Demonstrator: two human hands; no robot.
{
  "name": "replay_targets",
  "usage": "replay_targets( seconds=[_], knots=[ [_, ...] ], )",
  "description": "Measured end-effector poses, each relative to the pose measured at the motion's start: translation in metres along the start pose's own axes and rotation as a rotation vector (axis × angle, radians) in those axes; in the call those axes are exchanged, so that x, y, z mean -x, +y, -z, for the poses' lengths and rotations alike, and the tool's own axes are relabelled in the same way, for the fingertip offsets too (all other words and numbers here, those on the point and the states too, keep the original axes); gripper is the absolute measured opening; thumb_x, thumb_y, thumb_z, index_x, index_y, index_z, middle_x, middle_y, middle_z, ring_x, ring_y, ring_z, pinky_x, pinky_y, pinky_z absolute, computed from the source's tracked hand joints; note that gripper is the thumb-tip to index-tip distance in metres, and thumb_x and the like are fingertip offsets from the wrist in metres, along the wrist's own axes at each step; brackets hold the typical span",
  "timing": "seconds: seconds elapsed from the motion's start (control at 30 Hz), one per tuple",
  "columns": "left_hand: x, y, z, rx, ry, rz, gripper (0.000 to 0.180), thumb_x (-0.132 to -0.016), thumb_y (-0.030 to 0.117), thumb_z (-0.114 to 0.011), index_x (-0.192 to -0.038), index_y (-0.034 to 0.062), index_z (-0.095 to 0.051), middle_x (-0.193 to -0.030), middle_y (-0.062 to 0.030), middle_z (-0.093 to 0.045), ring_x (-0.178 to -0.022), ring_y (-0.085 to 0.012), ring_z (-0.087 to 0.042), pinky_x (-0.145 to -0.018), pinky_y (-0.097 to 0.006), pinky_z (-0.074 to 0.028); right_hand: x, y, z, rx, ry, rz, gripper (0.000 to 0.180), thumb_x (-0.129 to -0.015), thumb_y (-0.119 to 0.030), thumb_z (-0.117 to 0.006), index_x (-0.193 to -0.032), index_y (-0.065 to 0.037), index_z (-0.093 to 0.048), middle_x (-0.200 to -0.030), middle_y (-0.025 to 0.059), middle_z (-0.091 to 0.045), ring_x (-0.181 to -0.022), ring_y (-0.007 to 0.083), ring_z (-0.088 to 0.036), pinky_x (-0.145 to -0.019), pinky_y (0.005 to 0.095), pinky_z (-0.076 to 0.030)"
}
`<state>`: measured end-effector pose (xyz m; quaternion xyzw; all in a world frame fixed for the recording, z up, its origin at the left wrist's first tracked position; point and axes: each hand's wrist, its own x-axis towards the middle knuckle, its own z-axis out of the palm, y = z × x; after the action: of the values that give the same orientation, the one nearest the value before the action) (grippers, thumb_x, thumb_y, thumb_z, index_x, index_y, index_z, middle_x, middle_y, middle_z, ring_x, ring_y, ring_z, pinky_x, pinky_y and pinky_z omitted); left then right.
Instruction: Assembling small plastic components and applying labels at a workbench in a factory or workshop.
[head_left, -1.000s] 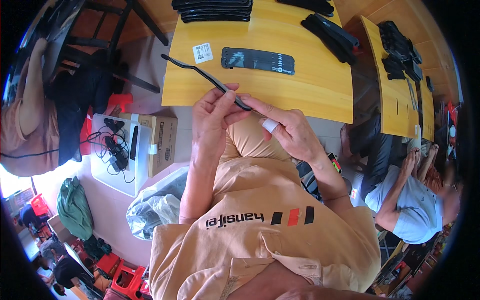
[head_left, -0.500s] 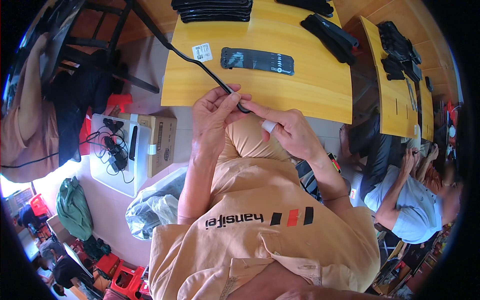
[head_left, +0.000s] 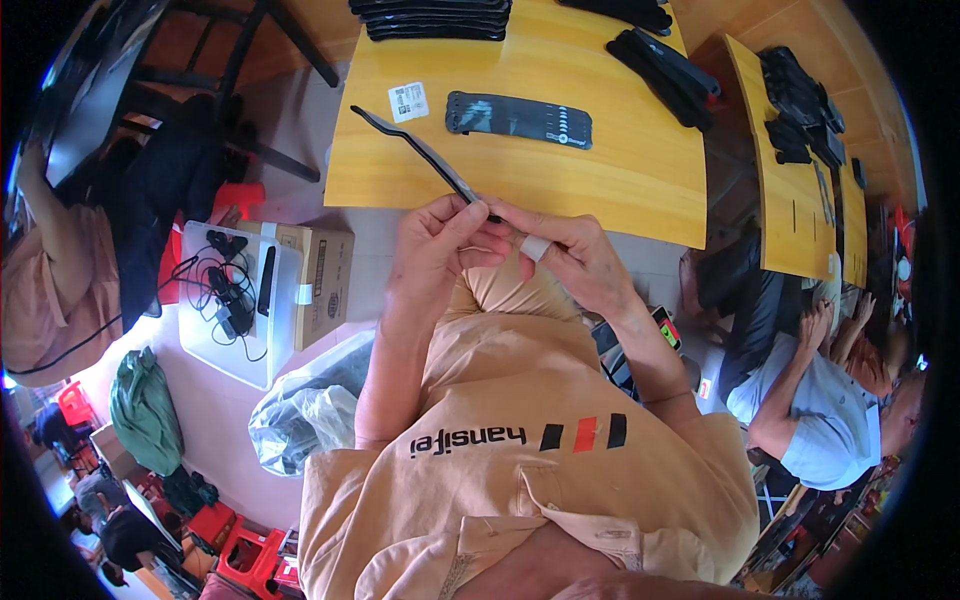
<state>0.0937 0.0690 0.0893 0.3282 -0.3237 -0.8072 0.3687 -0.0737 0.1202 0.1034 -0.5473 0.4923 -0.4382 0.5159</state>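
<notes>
Left hand [head_left: 432,250]: fingers clamped on thin black strip [head_left: 428,152], long end jutting ahead-left of the fingertips. Right hand [head_left: 578,258]: fingers at strip's near end, can't tell if gripping. Desk [head_left: 630,190] ahead of fingers: flat dark pad [head_left: 515,120] straight ahead, white label [head_left: 408,102] ahead-left, black stack [head_left: 432,20] farther off.

A black strip [head_left: 425,152] was held in the left hand [head_left: 437,248] and met by the right hand [head_left: 580,255], its free end pointed toward ten o'clock. On the yellow table [head_left: 620,190], from the hands, a dark band [head_left: 518,120] was laid at twelve, a white label [head_left: 407,101] at eleven.
</notes>
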Motion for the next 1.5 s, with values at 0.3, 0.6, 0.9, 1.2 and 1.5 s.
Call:
replay_targets(
  seconds=[0.3, 0.6, 0.9, 1.2, 1.5],
  knots=[
    [0.001, -0.005, -0.006, 0.077, 0.075, -0.013, 0.020, -0.085, 0.013, -0.057, -0.096, -0.0042, -0.058, -0.082, -0.0139, -0.064, -0.068, -0.0156, -0.064, -0.061, -0.022, -0.054, -0.003, 0.005, 0.013, -0.456, -0.206, -0.268, 0.036, -0.088, -0.005, -0.045, -0.123, -0.005, -0.049, -0.068, 0.0016, -0.057, -0.052, 0.0031, -0.045, -0.046, 0.0154, -0.036],
    [-0.003, -0.001, -0.004, -0.050, 0.086, 0.005, 0.020, -0.082, 0.014, -0.062, -0.089, -0.0047, -0.058, -0.078, -0.0138, -0.064, -0.064, -0.0148, -0.063, -0.058, -0.022, -0.054, 0.000, 0.002, 0.006, -0.089, -0.086, -0.099, 0.036, -0.087, -0.002, -0.044, -0.123, -0.004, -0.049, -0.078, 0.0036, -0.060, -0.060, 0.0066, -0.050, -0.056, 0.0189, -0.043],
    [-0.003, -0.002, -0.006, -0.143, 0.135, -0.018, 0.018, -0.080, 0.009, -0.063, -0.090, -0.0047, -0.059, -0.077, -0.0127, -0.064, -0.063, -0.0151, -0.063, -0.057, -0.022, -0.053, 0.002, -0.007, 0.008, 0.090, -0.104, -0.148, 0.042, -0.084, 0.004, -0.041, -0.124, -0.005, -0.048, -0.079, 0.0031, -0.058, -0.058, 0.0078, -0.049, -0.058, 0.0205, -0.044],
    [-0.002, 0.001, -0.003, -0.246, 0.087, -0.001, 0.018, -0.080, 0.009, -0.063, -0.091, -0.0052, -0.061, -0.077, -0.0126, -0.064, -0.064, -0.0144, -0.063, -0.058, -0.023, -0.053, 0.005, -0.008, 0.005, 0.279, -0.075, -0.108, 0.041, -0.084, 0.004, -0.041, -0.124, -0.004, -0.048, -0.081, 0.0053, -0.060, -0.057, 0.0089, -0.050, -0.056, 0.0221, -0.044],
    [0.003, -0.006, -0.014, -0.638, 0.238, -0.069, 0.020, -0.082, 0.015, -0.063, -0.085, -0.0047, -0.061, -0.068, -0.0076, -0.061, -0.059, -0.0091, -0.058, -0.052, -0.020, -0.047, 0.001, 0.010, -0.003, 0.010, 0.050, -0.078, 0.044, -0.080, 0.007, -0.039, -0.119, -0.007, -0.053, -0.064, 0.0037, -0.051, -0.055, 0.0068, -0.047, -0.054, 0.0200, -0.040]
  ],
)
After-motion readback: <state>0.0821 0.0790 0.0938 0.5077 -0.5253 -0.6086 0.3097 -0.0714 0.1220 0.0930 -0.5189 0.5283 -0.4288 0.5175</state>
